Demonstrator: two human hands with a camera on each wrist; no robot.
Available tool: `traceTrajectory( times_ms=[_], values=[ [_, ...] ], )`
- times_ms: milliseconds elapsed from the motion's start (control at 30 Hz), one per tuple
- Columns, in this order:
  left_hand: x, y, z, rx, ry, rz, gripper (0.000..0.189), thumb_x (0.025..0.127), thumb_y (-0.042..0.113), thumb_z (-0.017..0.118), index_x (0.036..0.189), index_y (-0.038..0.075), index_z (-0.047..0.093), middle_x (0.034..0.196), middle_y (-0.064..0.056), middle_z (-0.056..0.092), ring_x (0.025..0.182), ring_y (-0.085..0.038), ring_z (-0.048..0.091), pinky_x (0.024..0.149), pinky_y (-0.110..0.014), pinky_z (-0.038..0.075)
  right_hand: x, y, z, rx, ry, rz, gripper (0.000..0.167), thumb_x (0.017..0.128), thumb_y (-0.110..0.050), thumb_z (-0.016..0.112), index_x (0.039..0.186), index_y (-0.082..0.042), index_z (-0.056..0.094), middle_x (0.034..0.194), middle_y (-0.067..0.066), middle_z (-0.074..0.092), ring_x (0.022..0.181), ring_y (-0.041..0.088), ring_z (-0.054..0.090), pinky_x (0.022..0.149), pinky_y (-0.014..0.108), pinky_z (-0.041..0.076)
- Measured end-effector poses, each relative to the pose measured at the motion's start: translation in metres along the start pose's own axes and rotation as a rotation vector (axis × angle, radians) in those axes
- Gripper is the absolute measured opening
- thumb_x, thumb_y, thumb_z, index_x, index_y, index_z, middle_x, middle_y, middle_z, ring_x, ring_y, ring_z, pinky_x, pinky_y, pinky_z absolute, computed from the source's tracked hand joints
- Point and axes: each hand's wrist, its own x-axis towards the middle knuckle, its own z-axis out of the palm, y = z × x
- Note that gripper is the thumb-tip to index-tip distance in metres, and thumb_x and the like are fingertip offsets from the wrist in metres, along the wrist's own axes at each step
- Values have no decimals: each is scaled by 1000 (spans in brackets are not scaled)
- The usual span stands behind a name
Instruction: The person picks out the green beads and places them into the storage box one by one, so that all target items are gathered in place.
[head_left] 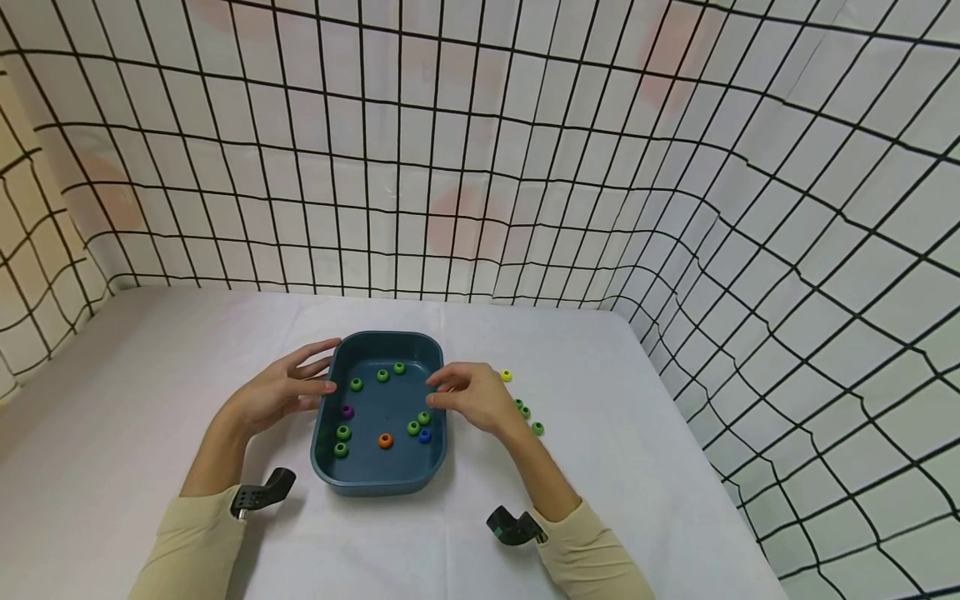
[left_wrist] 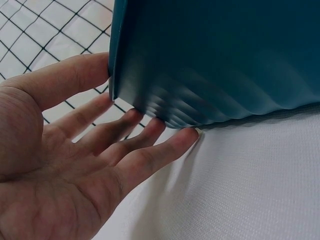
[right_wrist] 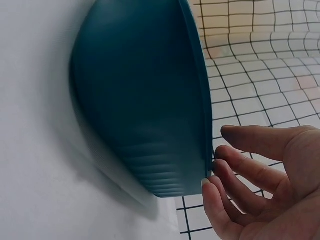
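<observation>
- Hazard, sliding: the blue tray [head_left: 390,400] could shift across the white-covered desk [head_left: 637,517] if the left hand [head_left: 281,390] pushes sideways against its left side.
- Hazard, tipping: a knock or downward press by the right hand [head_left: 476,398] at the right rim could tilt the tray and roll its contents together.
- Hazard, rolling: the yellow bead [head_left: 506,376] and the outer green beads [head_left: 537,428] lie on the desk just right of the right hand; a sweep of that hand or forearm could scatter them, being round.
- Orientation: the tray sits upright, opening upward, between the hands. Its long axis runs away from the person; its short ends face near and far.
- Contents: seven inner green beads [head_left: 382,376], a purple bead [head_left: 347,412], an orange bead [head_left: 386,441] and a blue bead [head_left: 424,436] lie spread apart on the tray floor.
- Left hand: spread wide, fingers nearly straight; thumb and fingertips touch the tray without gripping it.
- Right hand: half open, fingers bent, thumb apart from the index finger; no held object visible. Rim contact: cannot be confirmed.
</observation>
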Motion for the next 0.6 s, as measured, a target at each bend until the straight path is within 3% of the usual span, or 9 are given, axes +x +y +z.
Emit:
traceTrajectory(
  times_ms=[267, 600],
  values=[
    [0, 0, 0, 5, 6, -6, 84, 95, 15, 68, 163, 22, 19, 170, -18, 11, 151, -44, 30, 111, -56, 42, 4, 7, -15, 44, 125, 54, 33, 85, -20, 81, 117, -14, 75, 106, 11, 74, 91, 20, 67, 72, 32, 53],
    [0, 1, 1, 8, 7, -6, 85, 95, 15, 68, 163, 22, 19, 170, -18, 12, 150, -44, 31, 111, -56, 44, 8, 32, -37, 47, 266, 128, 39, 85, -19, 81, 122, -11, 73, 117, 18, 72, 103, 29, 69, 87, 41, 58]
  ],
)
